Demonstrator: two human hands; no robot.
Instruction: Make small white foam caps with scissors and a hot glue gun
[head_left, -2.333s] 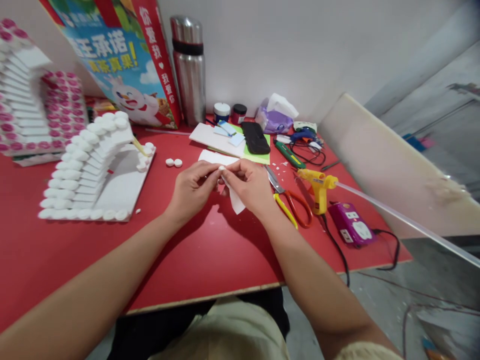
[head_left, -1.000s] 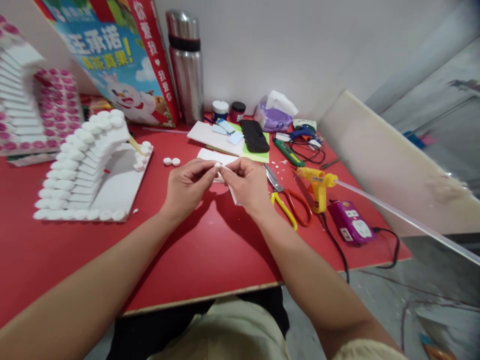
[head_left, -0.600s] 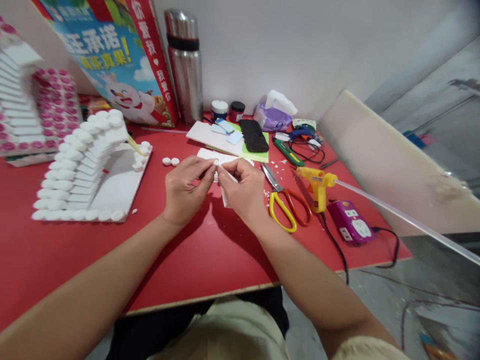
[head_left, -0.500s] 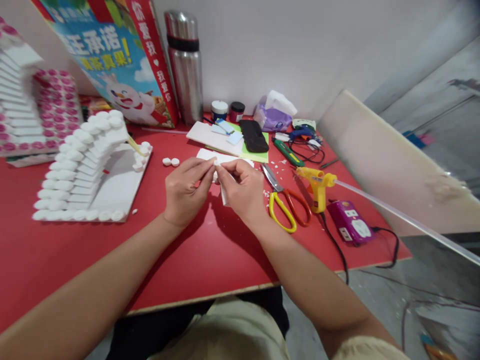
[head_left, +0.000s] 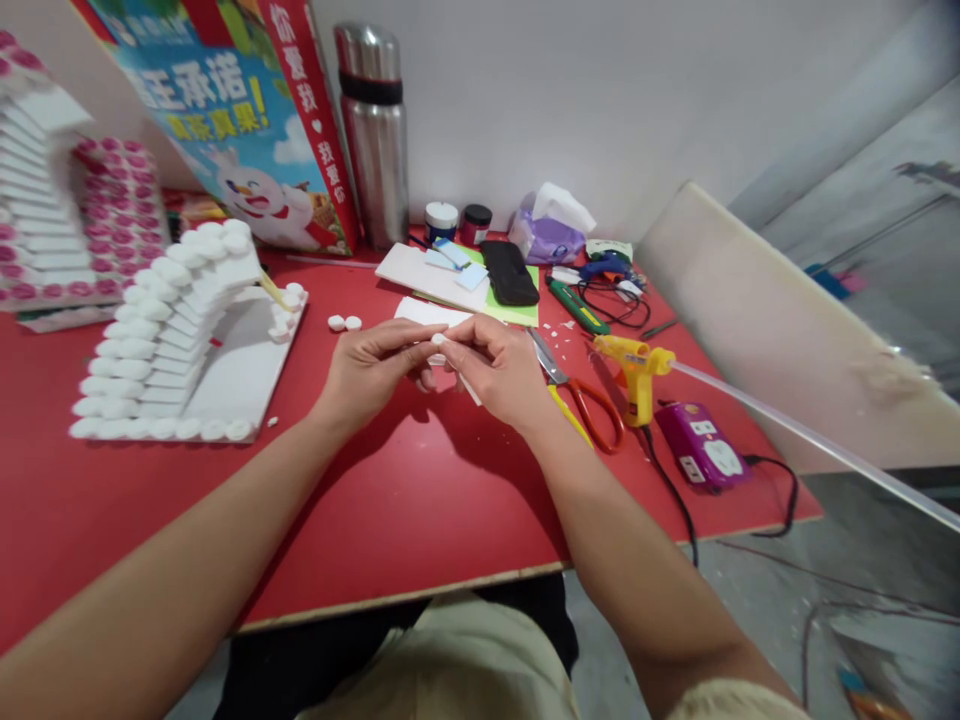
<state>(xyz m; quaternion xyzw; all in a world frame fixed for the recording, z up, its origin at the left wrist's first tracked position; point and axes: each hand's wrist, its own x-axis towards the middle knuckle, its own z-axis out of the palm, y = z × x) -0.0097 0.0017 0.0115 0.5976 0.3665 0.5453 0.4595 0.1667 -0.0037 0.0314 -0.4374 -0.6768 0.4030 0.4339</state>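
Observation:
Fingertips of my left hand (head_left: 369, 368) and my right hand (head_left: 499, 368) meet around a small white round piece (head_left: 439, 341), both pinching it above the red table. Beneath my right fingers a narrow white strip shows, partly hidden. White sheets (head_left: 420, 311) lie just behind the hands. Two white round pieces (head_left: 344, 323) sit left of my left hand. Farther left stands a white stair model (head_left: 184, 335) edged with white rounded pieces. Scissors (head_left: 596, 412) with red and yellow handles lie beside my right wrist, partly covered by it.
A yellow glue gun (head_left: 636, 375) and a purple power socket (head_left: 703, 447) are on the right. Behind are a steel flask (head_left: 375, 150), a black case (head_left: 510, 272), a green cutter (head_left: 577, 306) and purple tissues (head_left: 550, 230). A pink-dotted model (head_left: 124, 215) stands far left.
Both hands have turned slightly around the small white piece, and its round face shows more. My right hand has shifted right, covering more of the yellow scissor handle.

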